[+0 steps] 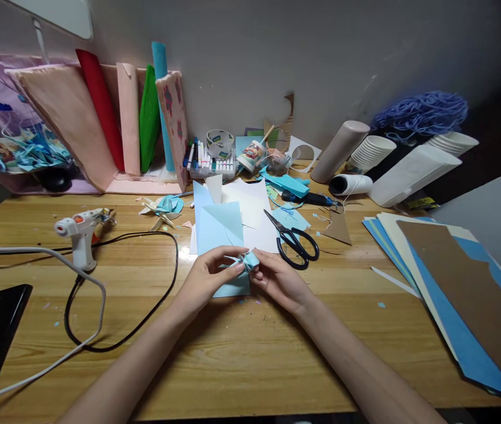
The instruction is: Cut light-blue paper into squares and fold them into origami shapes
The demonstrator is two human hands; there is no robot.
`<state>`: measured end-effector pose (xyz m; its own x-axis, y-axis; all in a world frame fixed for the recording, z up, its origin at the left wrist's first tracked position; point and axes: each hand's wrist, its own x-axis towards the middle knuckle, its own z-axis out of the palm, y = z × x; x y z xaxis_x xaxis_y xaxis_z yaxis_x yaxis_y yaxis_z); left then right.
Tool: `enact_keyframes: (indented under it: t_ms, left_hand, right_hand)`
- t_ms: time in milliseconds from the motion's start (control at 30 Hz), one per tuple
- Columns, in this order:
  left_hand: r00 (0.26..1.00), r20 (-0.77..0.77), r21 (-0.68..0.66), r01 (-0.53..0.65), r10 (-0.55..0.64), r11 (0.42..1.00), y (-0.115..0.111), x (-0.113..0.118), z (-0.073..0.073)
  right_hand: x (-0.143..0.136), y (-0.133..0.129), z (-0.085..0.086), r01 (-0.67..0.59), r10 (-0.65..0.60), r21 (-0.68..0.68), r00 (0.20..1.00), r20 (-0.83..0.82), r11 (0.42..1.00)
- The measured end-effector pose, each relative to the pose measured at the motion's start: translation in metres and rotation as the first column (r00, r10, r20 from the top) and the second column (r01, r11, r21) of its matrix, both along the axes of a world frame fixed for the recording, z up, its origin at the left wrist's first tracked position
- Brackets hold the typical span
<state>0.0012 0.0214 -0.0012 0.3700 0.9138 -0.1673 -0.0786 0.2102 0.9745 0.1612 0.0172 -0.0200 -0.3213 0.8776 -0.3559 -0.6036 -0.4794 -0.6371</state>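
Observation:
A small light-blue folded paper flower [249, 260] is held between my two hands, above sheets of paper. My left hand [216, 274] pinches its left side between thumb and fingers. On its right side, the fingers of my right hand [279, 280] close around the paper and partly hide it. Light-blue paper [221, 221] lies just under and beyond my hands, over white paper [254, 197]. Black-handled scissors [293, 238] rest right of my right hand, blades pointing away to the left. A blue and cream paper flower [168, 206] sits farther back on the left.
A white glue gun [83, 235] stands at left, with a black cable [175, 259] looping near my left forearm. Coloured sheets and cardboard [454, 282] are stacked at right. Markers [206, 159], tape [219, 143], paper cups [372, 154] and blue yarn [422, 115] line the back.

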Motion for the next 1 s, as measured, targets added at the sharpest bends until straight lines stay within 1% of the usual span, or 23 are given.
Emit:
enact_keyframes:
  t_ms: [100,200,267,300,333,367,400,433,467,500,567,633,767,900,1000]
  left_hand:
    - [0.999,-0.04,0.038,0.02,-0.019,0.999,-0.001,0.001,-0.001]
    - [0.999,-0.022,0.099,-0.028,0.031,0.995,-0.001,0.002,-0.003]
    - [0.996,-0.01,0.132,-0.081,0.083,0.988,-0.001,0.002,-0.004]
    - [0.994,-0.019,0.144,-0.102,0.106,0.984,-0.001,0.002,-0.004]
    - [0.991,-0.04,0.159,-0.119,0.127,0.98,-0.001,0.002,-0.004]
    - [0.987,-0.069,0.176,-0.132,0.146,0.976,-0.002,0.002,-0.003]
    - [0.981,-0.101,0.194,-0.142,0.164,0.971,-0.002,0.002,-0.003]
    - [0.975,-0.128,0.212,-0.153,0.182,0.965,-0.002,0.002,-0.003]
    - [0.969,-0.147,0.225,-0.163,0.199,0.961,-0.002,0.001,-0.002]
    - [0.964,-0.158,0.233,-0.173,0.213,0.957,-0.002,0.001,-0.002]
    - [0.962,-0.155,0.237,-0.186,0.227,0.953,-0.001,0.0,-0.002]
    - [0.962,-0.14,0.234,-0.196,0.233,0.952,-0.002,0.0,-0.002]
    - [0.956,-0.166,0.266,-0.19,0.24,0.945,-0.004,0.002,0.001]
    - [0.933,-0.248,0.339,-0.17,0.262,0.925,-0.008,0.006,0.004]
    - [0.919,-0.256,0.345,-0.202,0.299,0.916,-0.01,0.008,0.006]
  right_hand:
    - [-0.001,0.0,-0.001,-0.004,0.005,-0.011,0.999,0.036,1.0]
    - [-0.001,0.0,-0.004,-0.053,0.052,0.013,0.993,0.105,0.998]
    - [-0.001,0.0,-0.006,-0.097,0.083,0.057,0.975,0.205,0.994]
    - [-0.001,0.0,-0.005,-0.103,0.071,0.1,0.955,0.288,0.99]
    - [0.0,0.0,-0.005,-0.094,0.024,0.161,0.921,0.388,0.982]
    - [0.001,0.0,-0.003,-0.072,-0.057,0.24,0.871,0.489,0.968]
    - [0.001,0.0,-0.001,-0.048,-0.159,0.331,0.806,0.57,0.942]
    - [0.002,-0.001,0.002,-0.034,-0.261,0.422,0.74,0.62,0.906]
    - [0.003,-0.001,0.005,-0.041,-0.338,0.5,0.69,0.64,0.865]
    - [0.003,-0.002,0.007,-0.069,-0.378,0.558,0.666,0.643,0.827]
    - [0.003,-0.005,0.011,-0.139,-0.394,0.618,0.659,0.641,0.774]
    - [0.002,-0.007,0.011,-0.175,-0.384,0.627,0.657,0.648,0.759]
    - [0.0,-0.009,0.009,-0.139,-0.384,0.603,0.654,0.651,0.785]
    - [0.001,-0.008,0.01,-0.123,-0.405,0.607,0.64,0.654,0.785]
    - [0.001,-0.009,0.012,-0.127,-0.394,0.597,0.641,0.659,0.792]
